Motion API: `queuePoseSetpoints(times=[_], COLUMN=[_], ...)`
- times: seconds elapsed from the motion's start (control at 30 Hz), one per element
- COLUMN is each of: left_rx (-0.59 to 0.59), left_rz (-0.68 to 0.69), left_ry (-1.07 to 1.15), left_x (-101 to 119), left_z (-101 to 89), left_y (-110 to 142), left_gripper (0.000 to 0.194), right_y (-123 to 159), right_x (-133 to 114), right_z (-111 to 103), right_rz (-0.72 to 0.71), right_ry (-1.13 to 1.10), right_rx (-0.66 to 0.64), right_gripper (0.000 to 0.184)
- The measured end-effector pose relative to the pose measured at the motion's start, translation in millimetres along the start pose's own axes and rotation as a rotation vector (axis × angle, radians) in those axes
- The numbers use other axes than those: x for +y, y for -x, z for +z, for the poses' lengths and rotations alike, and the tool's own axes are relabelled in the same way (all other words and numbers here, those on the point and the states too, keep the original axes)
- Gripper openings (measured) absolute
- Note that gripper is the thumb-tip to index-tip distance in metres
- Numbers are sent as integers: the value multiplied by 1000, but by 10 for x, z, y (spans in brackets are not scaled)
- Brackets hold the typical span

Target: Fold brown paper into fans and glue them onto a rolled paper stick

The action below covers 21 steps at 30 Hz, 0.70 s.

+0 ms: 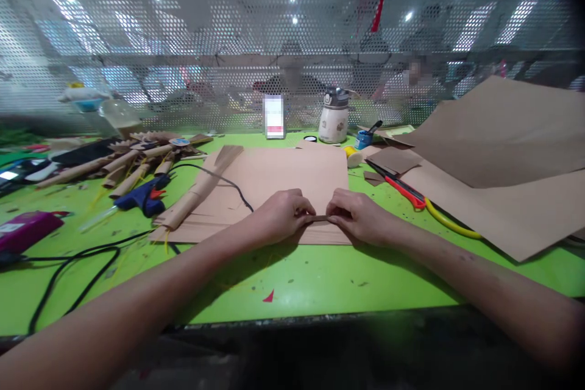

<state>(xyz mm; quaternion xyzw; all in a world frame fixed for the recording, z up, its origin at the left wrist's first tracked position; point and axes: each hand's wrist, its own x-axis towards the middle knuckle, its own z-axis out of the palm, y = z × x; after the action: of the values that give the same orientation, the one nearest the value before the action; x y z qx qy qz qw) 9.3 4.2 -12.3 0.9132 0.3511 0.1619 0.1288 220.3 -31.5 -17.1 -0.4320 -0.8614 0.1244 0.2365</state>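
A narrow strip of brown paper [317, 218], folded or rolled, stretches between my two hands. Its left end is pinched in the fingers of my left hand [284, 214], its right end in the fingers of my right hand [359, 216]. Both hands are closed, low over brown paper sheets [278, 173] stacked on the green table [315, 283]. To the left, a rolled brown paper tube [192, 201] lies across the sheets, with yellow string at its near end. My fingers partly hide the strip's ends.
A blue glue gun [142, 196] with a black cable lies left, near several paper rolls [132, 164]. A red utility knife [404, 191] and large brown sheets [507, 195] are on the right. A phone [274, 116] and a white bottle [333, 119] stand behind, before a perforated metal screen [219, 24].
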Motion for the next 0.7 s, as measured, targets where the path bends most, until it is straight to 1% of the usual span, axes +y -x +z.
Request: queuePoseSetpoints(times=[0.23,0.33,0.4,0.47,0.53,0.6,0.67,0.7], left_rx=[-110,-158,-159,-104,-6,69,99,107], left_rz=[-159,-180,-164,-118,-35,79,204,264], left_ry=[78,91,72,22,-65,-179,-314,-387], left_x=[57,72,82,95,117,155,208,237], left_z=[-61,-66,-58,-50,-56,-88,-145,-178], left_y=[13,33,48,61,75,91,114,127], left_gripper=[17,15,14,14,13,9,6,8], right_y=[40,33,24,17,14,17,26,31], right_x=[5,-4,-10,-10,-8,-7,-11,-16], right_z=[24,30,27,15,-9,-45,-87,-107], right_rz=[-60,-109,-141,-156,-175,-221,-280,-302], right_ry=[-16,-3,13,14,-12,-30,0,34], right_rx=[33,46,58,72,94,140,192,216], right_gripper=[6,8,7,3,3,6,10,12])
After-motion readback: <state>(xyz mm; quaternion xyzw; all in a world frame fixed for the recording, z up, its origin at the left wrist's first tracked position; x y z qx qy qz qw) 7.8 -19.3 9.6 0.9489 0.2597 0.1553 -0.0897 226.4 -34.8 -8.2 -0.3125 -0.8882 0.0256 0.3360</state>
